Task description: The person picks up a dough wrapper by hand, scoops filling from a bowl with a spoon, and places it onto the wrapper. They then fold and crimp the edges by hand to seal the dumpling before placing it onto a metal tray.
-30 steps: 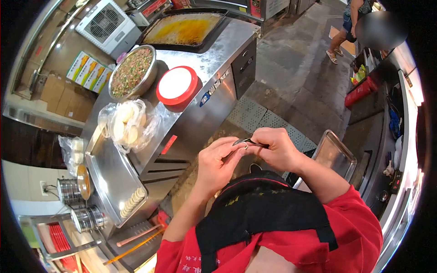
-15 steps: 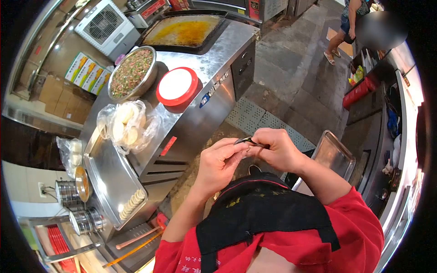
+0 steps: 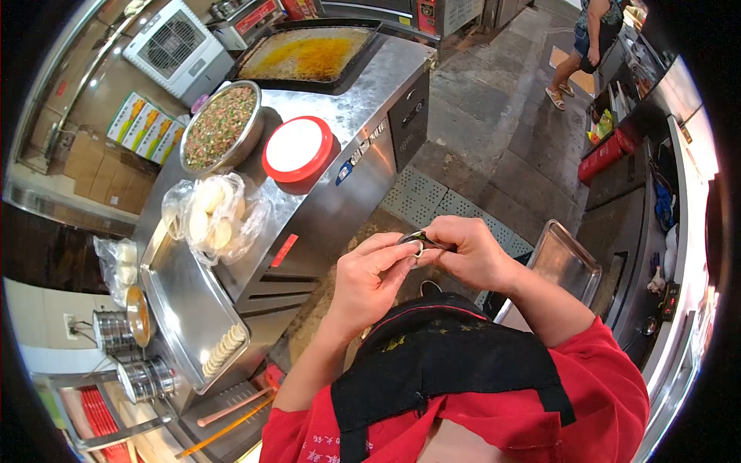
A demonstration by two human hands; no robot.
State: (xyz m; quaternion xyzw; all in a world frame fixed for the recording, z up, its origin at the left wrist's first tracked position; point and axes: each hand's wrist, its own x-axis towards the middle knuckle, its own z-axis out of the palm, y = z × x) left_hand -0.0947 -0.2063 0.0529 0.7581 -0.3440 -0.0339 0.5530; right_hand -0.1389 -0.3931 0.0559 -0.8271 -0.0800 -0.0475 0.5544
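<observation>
We're holding both hands up in front of the chest, over the floor just off the desk's (image 3: 351, 73) right edge. Left hand (image 3: 370, 278) is pinching a small pale piece (image 3: 419, 250) between thumb and fingers, fingers bent, hand nearly closed. Right hand (image 3: 475, 251) is closing thumb and fingers around a dark slim utensil (image 3: 434, 245), its tip reaching over to the left fingertips, at the pale piece. Fingers are partly hiding the piece, so we're not reading its exact shape. On the desk: griddle pan (image 3: 305, 55) is sitting at the far end, orange-yellow patch in it; steel bowl (image 3: 253, 137) of chopped mix (image 3: 220, 127) is standing nearer, by the left edge; red tub (image 3: 328, 158) with white top is sitting beside it, toward the right edge; clear bag (image 3: 251, 224) of pale rounds (image 3: 212, 212) is lying nearer still. Metal tray (image 3: 181, 289) is resting at the near end, with a row of pale folded pieces (image 3: 225, 351) lying by its near right corner. Second tray (image 3: 563, 262) is lying on our right, past the right forearm. Another person (image 3: 590, 38) is standing well apart at far right.
</observation>
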